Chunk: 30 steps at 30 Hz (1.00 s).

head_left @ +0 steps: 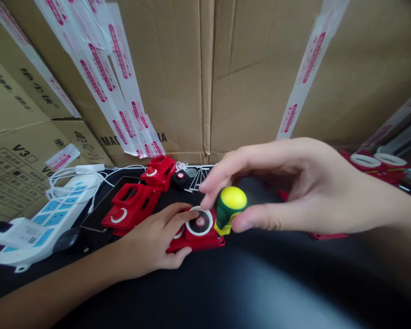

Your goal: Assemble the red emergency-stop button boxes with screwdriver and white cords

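My left hand (159, 235) rests on a red plastic housing (205, 242) on the black tabletop. Its index fingertip presses near a black round piece (201, 221) with a red-and-white centre, inside a white ring (210, 224); the thumb lies along the near edge. Over the right corner of that housing, my right hand (277, 187) has its thumb and fingers around a green-and-yellow screwdriver handle (230, 205). The handle stands roughly upright, and its shaft and tip are hidden from above. A small screw hole shows at the housing's corner beside it.
Two more red housings (132, 208) stand behind my left hand, next to a dark tablet-like slab (101, 214). A white power strip (55, 214) with cables lies left. Long screws (197, 179) sit at the back. Behind rises a cardboard box (178, 68); more red parts (373, 164) are right.
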Each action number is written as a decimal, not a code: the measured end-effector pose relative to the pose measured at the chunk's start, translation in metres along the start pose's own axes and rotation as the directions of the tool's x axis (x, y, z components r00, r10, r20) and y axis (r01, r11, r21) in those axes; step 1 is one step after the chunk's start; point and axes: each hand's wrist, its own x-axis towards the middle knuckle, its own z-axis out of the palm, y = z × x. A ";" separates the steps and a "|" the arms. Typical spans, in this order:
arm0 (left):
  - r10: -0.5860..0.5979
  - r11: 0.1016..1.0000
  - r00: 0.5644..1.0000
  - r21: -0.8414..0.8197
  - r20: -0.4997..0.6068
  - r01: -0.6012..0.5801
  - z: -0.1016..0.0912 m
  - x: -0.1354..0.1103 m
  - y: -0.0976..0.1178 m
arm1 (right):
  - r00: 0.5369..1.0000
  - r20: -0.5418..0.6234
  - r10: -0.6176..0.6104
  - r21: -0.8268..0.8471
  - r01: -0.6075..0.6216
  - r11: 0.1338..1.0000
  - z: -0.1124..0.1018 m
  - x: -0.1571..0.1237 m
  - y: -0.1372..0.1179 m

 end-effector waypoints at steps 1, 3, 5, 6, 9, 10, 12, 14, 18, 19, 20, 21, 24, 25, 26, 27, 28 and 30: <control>-0.001 1.000 1.000 0.011 -0.011 0.001 -0.001 0.000 0.001 | 0.999 0.053 -0.008 0.024 0.007 1.000 -0.002 0.000 -0.001; -0.004 1.000 1.000 0.020 -0.011 0.004 -0.002 0.000 0.002 | 0.993 0.113 -0.025 0.037 0.021 0.999 -0.005 0.000 -0.002; -0.013 1.000 1.000 0.016 0.009 0.013 -0.003 -0.001 0.002 | 0.993 0.115 -0.022 0.031 0.018 0.999 -0.005 0.001 -0.002; -0.016 1.000 1.000 0.015 0.016 0.016 -0.002 -0.001 0.002 | 0.993 0.117 -0.019 0.035 0.015 0.999 -0.004 0.002 -0.002; -0.004 1.000 1.000 0.011 -0.014 0.004 0.001 -0.003 -0.002 | 0.995 0.095 -0.003 0.033 -0.001 0.999 -0.001 0.004 0.001; 0.004 1.000 1.000 0.006 -0.028 -0.004 0.002 -0.003 -0.003 | 0.997 0.079 -0.011 0.011 0.010 1.000 -0.001 0.004 0.003; 0.011 1.000 1.000 -0.002 -0.026 -0.011 0.003 -0.003 -0.004 | 0.999 0.019 -0.035 -0.072 0.037 0.997 0.001 0.005 0.006; 0.007 1.000 1.000 -0.005 0.010 -0.007 0.002 -0.002 -0.003 | 0.996 -0.050 -0.078 -0.140 0.070 0.988 0.003 0.006 0.011; -0.027 0.999 0.999 -0.037 0.034 0.029 0.000 0.000 0.000 | 0.986 -0.154 -0.066 -0.051 0.059 0.997 0.006 0.007 0.016; -0.027 0.999 0.999 -0.038 0.021 0.028 0.000 0.000 0.000 | 0.984 -0.171 -0.041 -0.007 0.040 0.999 0.007 0.007 0.015; -0.021 0.999 1.000 -0.032 0.008 0.021 0.000 0.000 0.001 | 0.985 -0.173 -0.023 0.030 0.028 0.999 0.007 0.006 0.014; -0.011 1.000 1.000 -0.020 -0.004 0.011 0.001 0.000 0.001 | 0.987 -0.158 -0.010 0.059 0.020 0.998 0.007 0.006 0.012; 0.009 1.000 1.000 0.022 -0.028 -0.008 0.003 -0.001 0.000 | 0.999 -0.050 -0.018 0.113 0.023 0.993 0.007 0.003 0.005; 0.012 1.000 0.999 0.030 -0.030 -0.011 0.003 -0.001 0.000 | 1.000 -0.003 -0.014 0.115 0.015 0.993 0.007 0.003 0.003; 0.012 0.999 1.000 0.033 -0.028 -0.011 0.003 -0.002 -0.001 | 0.999 0.033 -0.017 0.104 0.013 0.994 0.008 0.003 0.001; 0.015 0.999 1.000 0.029 -0.022 -0.015 0.002 -0.002 -0.001 | 0.999 0.046 -0.015 0.073 0.012 0.997 0.009 0.003 0.000; 0.022 1.000 1.000 0.018 -0.009 -0.022 0.001 -0.002 -0.002 | 0.998 0.052 -0.022 0.031 0.020 0.999 0.010 0.003 0.000; 0.029 0.999 0.999 -0.014 0.022 -0.028 0.000 -0.002 -0.002 | 0.998 0.047 -0.042 -0.055 0.044 0.998 0.013 0.004 0.002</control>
